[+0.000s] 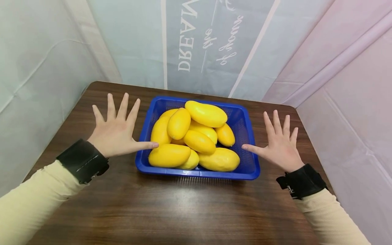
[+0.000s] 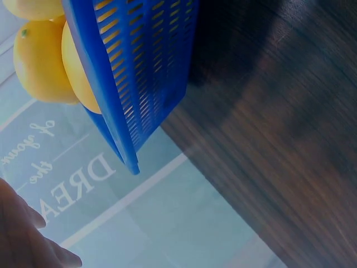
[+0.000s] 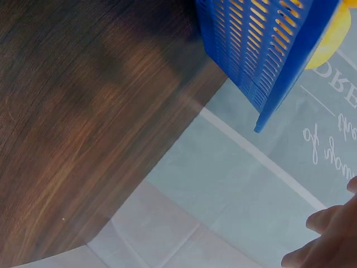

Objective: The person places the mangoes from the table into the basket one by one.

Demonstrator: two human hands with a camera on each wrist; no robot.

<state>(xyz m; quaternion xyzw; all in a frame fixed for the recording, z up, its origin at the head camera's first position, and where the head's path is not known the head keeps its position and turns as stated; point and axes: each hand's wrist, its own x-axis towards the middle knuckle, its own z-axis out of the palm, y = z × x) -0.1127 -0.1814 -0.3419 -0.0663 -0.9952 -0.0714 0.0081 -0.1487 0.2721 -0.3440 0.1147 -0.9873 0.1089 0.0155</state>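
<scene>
A blue plastic basket [image 1: 199, 174] with slotted walls holds several smooth yellow oblong fruits [image 1: 206, 114], piled up to its rim. To the left of it my left hand [image 1: 114, 134] is spread wide, fingers straight, its thumb tip overlapping the basket's left side in the head view. My right hand [image 1: 281, 149] is spread in the same way on the right, with the thumb pointing at the basket's right rim. Neither hand holds anything. Both wrist views show the basket's side wall [image 2: 150, 61] and, at a lower corner, some fingertips [image 3: 323, 220].
The basket stands toward the back of a dark brown wooden table [image 1: 183, 211]. Behind it hangs a pale blue-grey cloth [image 1: 211, 44] with mirrored white lettering. White sheeting [image 1: 39, 51] encloses the left and right sides. Black straps [image 1: 84, 160] circle both wrists.
</scene>
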